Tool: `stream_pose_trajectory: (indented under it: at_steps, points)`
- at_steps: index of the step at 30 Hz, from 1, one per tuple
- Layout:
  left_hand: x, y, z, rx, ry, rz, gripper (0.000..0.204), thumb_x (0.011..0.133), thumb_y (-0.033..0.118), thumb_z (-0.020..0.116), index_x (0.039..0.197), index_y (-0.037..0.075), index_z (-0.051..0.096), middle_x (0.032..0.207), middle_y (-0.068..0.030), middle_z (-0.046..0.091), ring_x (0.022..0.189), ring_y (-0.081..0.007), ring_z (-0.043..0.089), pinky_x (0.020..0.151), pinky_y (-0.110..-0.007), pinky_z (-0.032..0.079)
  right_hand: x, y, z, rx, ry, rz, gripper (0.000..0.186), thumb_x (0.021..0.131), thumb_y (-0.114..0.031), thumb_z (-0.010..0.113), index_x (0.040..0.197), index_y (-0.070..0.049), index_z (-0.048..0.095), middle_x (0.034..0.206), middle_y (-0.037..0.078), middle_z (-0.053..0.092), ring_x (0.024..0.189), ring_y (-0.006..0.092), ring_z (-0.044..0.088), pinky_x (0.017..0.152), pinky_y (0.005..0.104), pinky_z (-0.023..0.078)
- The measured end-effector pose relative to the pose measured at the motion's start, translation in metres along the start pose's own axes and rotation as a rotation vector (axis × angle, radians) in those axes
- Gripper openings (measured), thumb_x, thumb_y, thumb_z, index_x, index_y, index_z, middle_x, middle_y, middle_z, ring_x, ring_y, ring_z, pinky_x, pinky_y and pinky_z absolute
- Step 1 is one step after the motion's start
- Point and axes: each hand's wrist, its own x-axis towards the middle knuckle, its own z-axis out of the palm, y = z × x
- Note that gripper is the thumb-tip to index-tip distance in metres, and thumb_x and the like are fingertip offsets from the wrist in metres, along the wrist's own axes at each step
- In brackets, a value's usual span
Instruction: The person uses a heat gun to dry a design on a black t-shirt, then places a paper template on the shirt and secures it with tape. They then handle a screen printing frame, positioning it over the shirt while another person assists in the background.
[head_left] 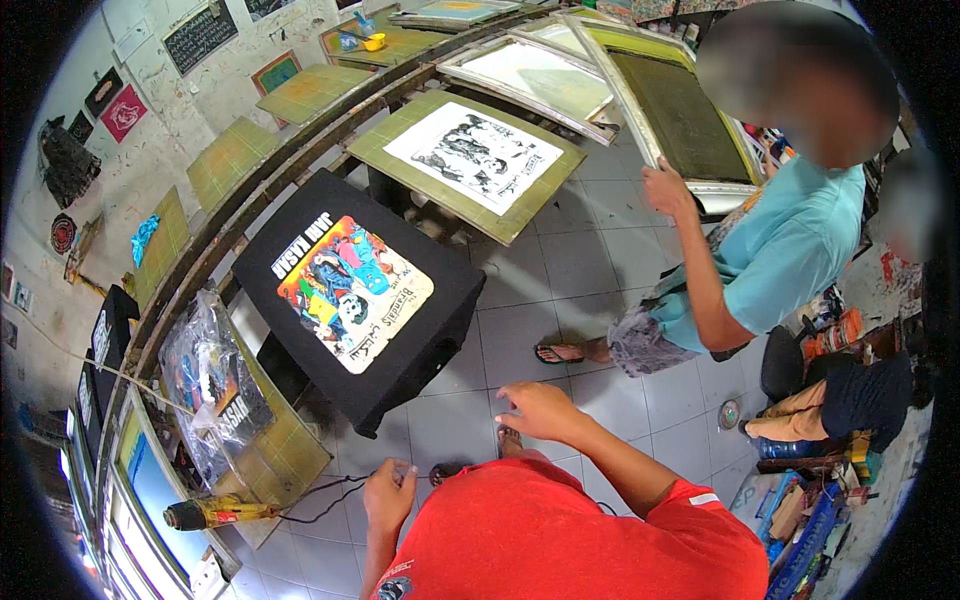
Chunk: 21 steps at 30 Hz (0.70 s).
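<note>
White block lettering [303,243] runs along the upper-left edge of the colour print [350,285] on the black shirt [410,365]; black lettering [393,325] fills the cream band at the print's lower-right edge. White letters [237,411] mark the plastic-wrapped shirt [205,370]. The white sheet [430,140] bears small dark lettering near its lower-right edge. White writing covers the dark wall sign [200,38].

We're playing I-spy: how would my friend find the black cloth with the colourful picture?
Find the long curved rail. On its inner side, the black cloth covers the board between a white print and a plastic-covered print. Its bright cartoon picture sits on black and has no plastic over it.
</note>
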Motion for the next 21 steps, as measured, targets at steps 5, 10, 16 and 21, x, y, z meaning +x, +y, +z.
stream_pose_trajectory:
  at_steps: [5,10,16,21]
  points:
    - [-0.015,0.015,-0.016,-0.017,0.320,0.093,0.016,0.074,0.014,0.069,0.068,0.006,0.057,0.051,-0.0097,0.048,0.044,-0.0262,0.048,0.044,-0.038,0.036,-0.022,-0.013,-0.008,-0.099,0.157,-0.202,0.021,0.080,-0.026,0.062,0.087,-0.007,0.057,0.082,0.012,0.060,0.080,0.0329,0.059,0.068,0.0441,0.046]
    - [-0.046,-0.033,0.002,0.016,0.258,0.270,0.017,0.071,0.010,0.069,0.063,0.009,0.054,0.051,-0.0065,0.047,0.044,-0.0256,0.047,0.043,-0.038,0.035,-0.067,0.020,-0.004,-0.090,0.094,-0.299,0.016,0.079,-0.022,0.060,0.085,-0.008,0.055,0.083,0.010,0.059,0.081,0.0302,0.058,0.069,0.0429,0.045]
    - [-0.027,-0.052,0.019,0.087,0.266,0.324,0.020,0.072,0.010,0.069,0.061,0.011,0.052,0.051,-0.0052,0.046,0.045,-0.0264,0.046,0.043,-0.038,0.034,-0.042,0.031,0.010,-0.025,0.088,-0.457,0.015,0.078,-0.020,0.059,0.090,-0.011,0.057,0.083,0.008,0.058,0.080,0.0272,0.057,0.069,0.0394,0.046]
    - [0.079,-0.042,0.002,0.330,0.480,0.472,0.016,0.075,0.011,0.070,0.066,0.008,0.057,0.059,-0.0106,0.054,0.050,-0.0285,0.052,0.044,-0.038,0.036,0.091,0.017,0.016,-0.112,0.476,-0.886,0.009,0.077,-0.018,0.059,0.078,-0.009,0.055,0.077,0.007,0.054,0.075,0.0268,0.054,0.067,0.0393,0.045]
